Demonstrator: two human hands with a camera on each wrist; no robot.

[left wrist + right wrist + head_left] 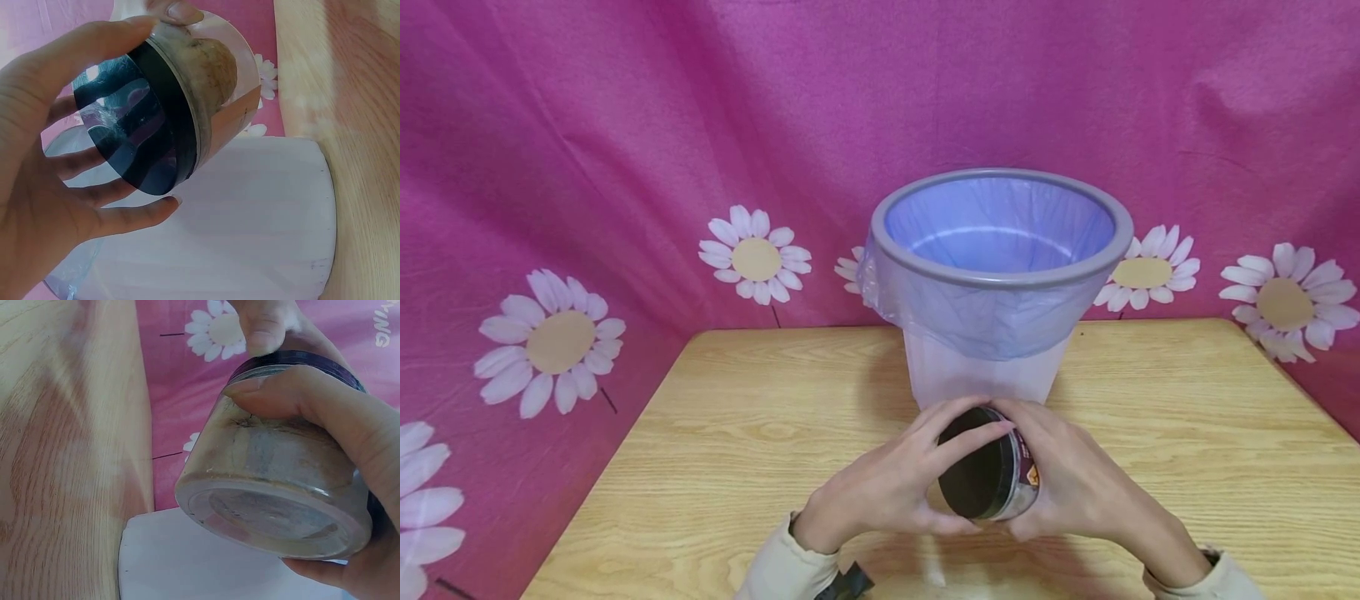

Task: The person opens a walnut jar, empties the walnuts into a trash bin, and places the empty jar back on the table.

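Both hands hold a clear jar [1000, 479] with a black lid [973, 477] above the wooden table, tipped on its side with the lid facing me. My left hand [887, 487] curls its fingers round the lid [134, 131]. My right hand [1075, 479] grips the jar's clear body [275, 481], whose base points away. Brownish residue shows inside the jar [206, 69]. Right behind the jar stands a white bin [992, 275] with a grey rim and a bluish bag liner.
The wooden table [737, 433] stretches left and right of the bin. A pink cloth with white daisies [752, 254] hangs behind and at both sides. The bin's white wall [250, 231] is close below the jar.
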